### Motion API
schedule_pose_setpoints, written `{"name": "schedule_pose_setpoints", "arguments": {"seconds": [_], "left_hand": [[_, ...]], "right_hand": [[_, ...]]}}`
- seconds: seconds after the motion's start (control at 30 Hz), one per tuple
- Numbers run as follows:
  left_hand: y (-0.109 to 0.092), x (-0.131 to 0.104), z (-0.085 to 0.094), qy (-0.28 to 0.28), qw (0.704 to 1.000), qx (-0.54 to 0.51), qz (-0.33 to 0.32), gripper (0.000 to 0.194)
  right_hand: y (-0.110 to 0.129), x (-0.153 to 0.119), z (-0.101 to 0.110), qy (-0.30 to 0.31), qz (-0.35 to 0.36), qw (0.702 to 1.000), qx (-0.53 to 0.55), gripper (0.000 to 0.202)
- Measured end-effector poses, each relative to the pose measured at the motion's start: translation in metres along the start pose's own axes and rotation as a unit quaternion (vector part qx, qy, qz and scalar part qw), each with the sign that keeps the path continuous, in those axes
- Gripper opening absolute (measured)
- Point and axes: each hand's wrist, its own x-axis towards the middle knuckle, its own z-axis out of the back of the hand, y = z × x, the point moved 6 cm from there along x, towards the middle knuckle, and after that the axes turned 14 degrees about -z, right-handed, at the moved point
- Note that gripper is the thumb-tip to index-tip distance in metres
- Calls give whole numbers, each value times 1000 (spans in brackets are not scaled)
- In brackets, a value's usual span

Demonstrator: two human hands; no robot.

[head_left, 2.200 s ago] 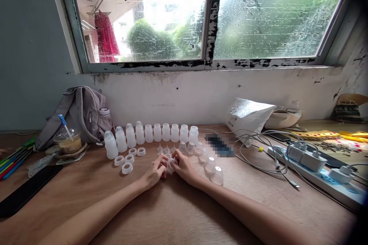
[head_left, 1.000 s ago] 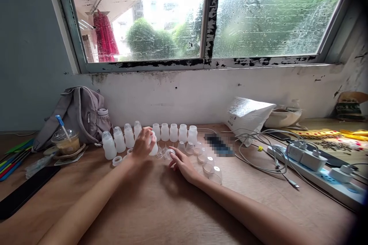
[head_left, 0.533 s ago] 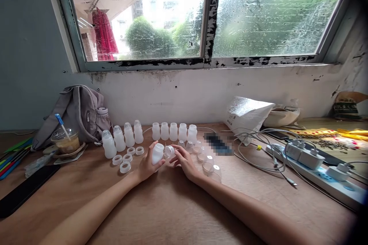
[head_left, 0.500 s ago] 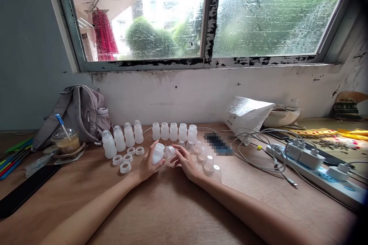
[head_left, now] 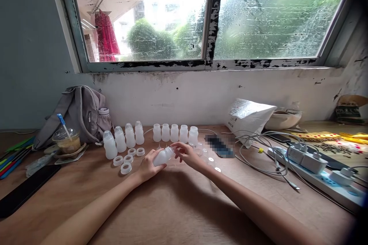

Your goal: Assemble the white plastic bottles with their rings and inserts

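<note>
My left hand (head_left: 147, 167) is wrapped round a frosted white baby bottle (head_left: 161, 157), tipped with its mouth to the right. At that mouth, a whitish screw ring (head_left: 168, 150) is pinched by the fingers of my right hand (head_left: 186, 154); how far it sits on the neck cannot be made out. Left of my hands lie several loose white rings (head_left: 125, 168). Behind them is a row of baby bottles with clear caps (head_left: 110, 146). Several uncapped bottles (head_left: 174, 134) stand upright further back. Clear dome caps (head_left: 211, 162) lie partly hidden behind my right forearm.
A grey backpack (head_left: 83, 115) and an iced drink cup (head_left: 67, 141) stand at the left, a black phone-like slab (head_left: 27, 189) before them. At the right are tangled cables (head_left: 255, 160), a power strip (head_left: 322, 176) and a silvery white bag (head_left: 248, 116).
My right hand has brought the ring against the bottle's mouth. The bottle has tilted further to the right in my left hand. The view has shifted slightly.
</note>
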Motion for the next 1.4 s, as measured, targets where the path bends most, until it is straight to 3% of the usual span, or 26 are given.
{"name": "schedule_pose_setpoints", "arguments": {"seconds": [0.2, 0.33, 0.57, 0.7, 0.8, 0.93, 1.03, 1.17, 1.33, 1.4], "left_hand": [[-6, -1, -2, 20, 998, -16, -51, 53], [-9, -1, -5, 30, 997, -19, -65, 54], [-13, -2, -2, 30, 997, -20, -75, 53], [-16, -3, -4, 42, 996, -21, -82, 55], [-15, -3, -4, 39, 996, -21, -82, 54], [-15, -2, -4, 38, 995, -29, -87, 55], [-14, -1, -5, 45, 993, -43, -99, 56], [-13, -3, -6, 53, 990, -38, -127, 56], [-15, -6, -7, 54, 988, -6, -148, 53], [-17, -6, -7, 54, 988, 4, -142, 53]], "right_hand": [[5, 0, 7, 89, -64, 992, -55, 37], [4, -5, 12, 102, -114, 978, -142, 48], [10, -6, 18, 141, -43, 980, -131, 28], [5, -4, 14, 154, -54, 975, -149, 39], [5, -6, 15, 146, -63, 976, -151, 35], [16, -11, 11, 163, -10, 978, -133, 52], [21, -13, 5, 140, 37, 977, -158, 40], [19, -14, -2, 72, 44, 968, -235, 27], [16, -14, -5, 24, 19, 964, -266, 40], [17, -13, -3, 35, 13, 963, -266, 42]]}}
